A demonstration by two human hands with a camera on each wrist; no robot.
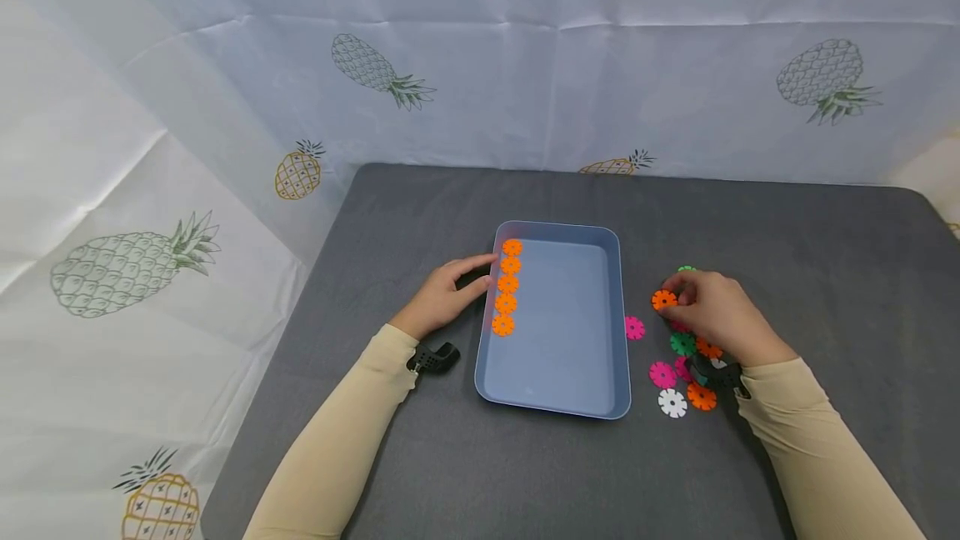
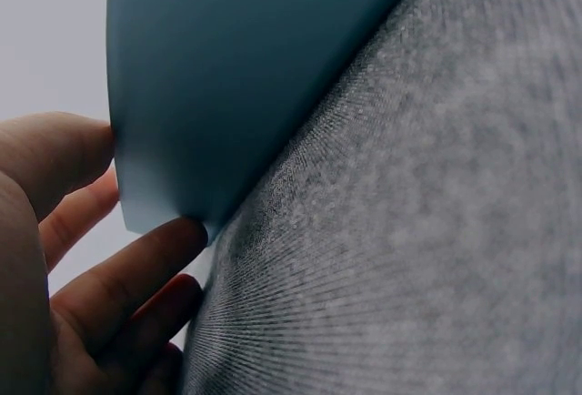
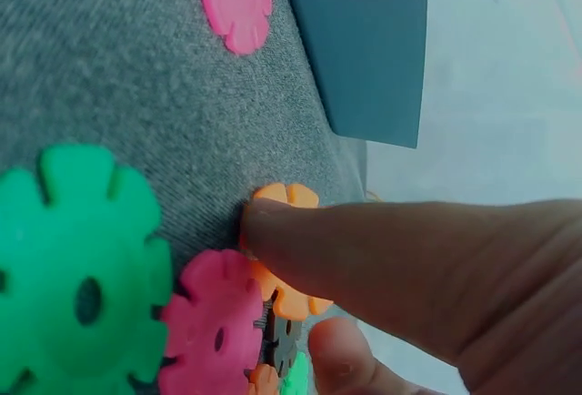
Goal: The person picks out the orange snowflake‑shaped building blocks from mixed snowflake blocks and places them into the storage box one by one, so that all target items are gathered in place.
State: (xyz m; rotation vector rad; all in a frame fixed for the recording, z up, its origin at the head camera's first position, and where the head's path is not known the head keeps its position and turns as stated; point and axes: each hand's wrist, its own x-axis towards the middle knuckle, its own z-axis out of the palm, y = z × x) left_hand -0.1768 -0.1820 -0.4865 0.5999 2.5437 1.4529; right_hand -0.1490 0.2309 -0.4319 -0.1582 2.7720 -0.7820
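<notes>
A blue rectangular tray [image 1: 570, 340] lies on the table with a column of several orange flower-shaped discs [image 1: 507, 283] along its left side. My left hand [image 1: 444, 297] touches the tray's left edge with fairly straight fingers; in the left wrist view its fingertips [image 2: 186, 231] meet the outer wall [image 2: 209, 95]. To the right of the tray, my right hand [image 1: 716, 313] pinches an orange flower disc [image 1: 663, 299] between thumb and fingers. Beneath and around that hand lies a loose group of discs, including a green one [image 3: 82, 268] and a pink one [image 3: 216, 322].
One pink disc [image 1: 634, 327] lies close to the tray's right wall. Nearer the front are a white disc [image 1: 672, 403], another pink disc [image 1: 662, 374] and an orange disc [image 1: 701, 397]. A dark grey cloth [image 1: 525, 473] covers the table, with a pineapple-print curtain [image 1: 480, 107] behind.
</notes>
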